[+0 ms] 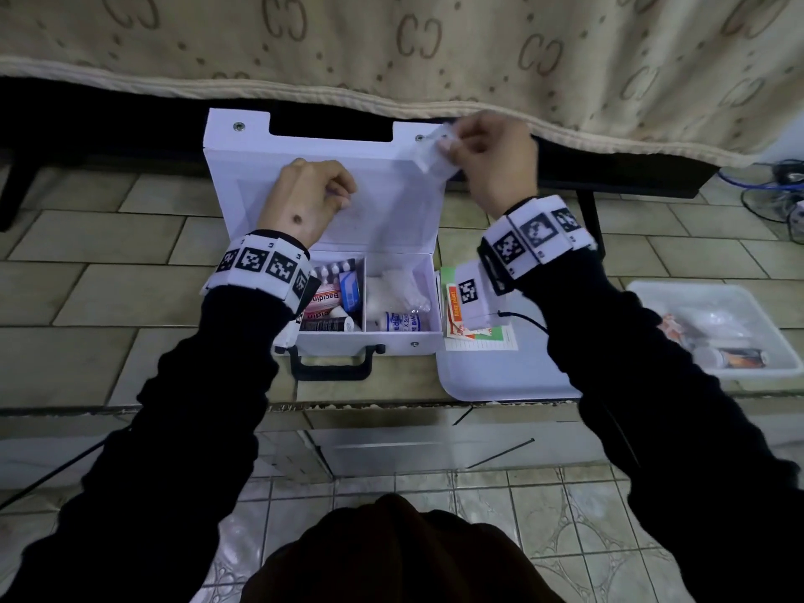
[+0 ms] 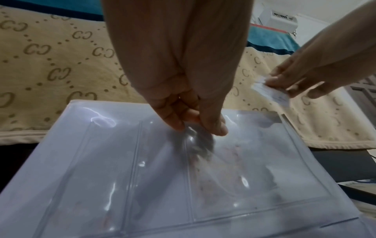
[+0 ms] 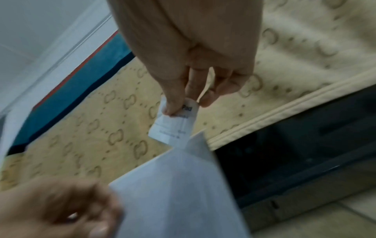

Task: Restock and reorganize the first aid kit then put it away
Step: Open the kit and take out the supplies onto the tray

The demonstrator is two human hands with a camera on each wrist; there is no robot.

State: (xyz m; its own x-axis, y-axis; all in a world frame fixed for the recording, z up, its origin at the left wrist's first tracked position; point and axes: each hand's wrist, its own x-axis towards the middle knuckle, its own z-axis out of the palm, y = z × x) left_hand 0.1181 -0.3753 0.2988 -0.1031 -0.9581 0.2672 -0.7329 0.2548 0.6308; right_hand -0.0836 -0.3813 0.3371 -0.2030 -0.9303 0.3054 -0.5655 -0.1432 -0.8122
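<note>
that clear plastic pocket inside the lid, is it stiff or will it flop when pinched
Probably floppy: the clear plastic pocket wrinkles where the left hand pinches it. Its glossy reflections suggest a slippery surface. It looks thin, so likely light, and the lid behind should keep it from sagging far.

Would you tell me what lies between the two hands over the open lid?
Only the lid's clear pocket film spans between the left hand, which pinches it, and the right hand, which holds a white packet; both head and left wrist views show this.
</note>
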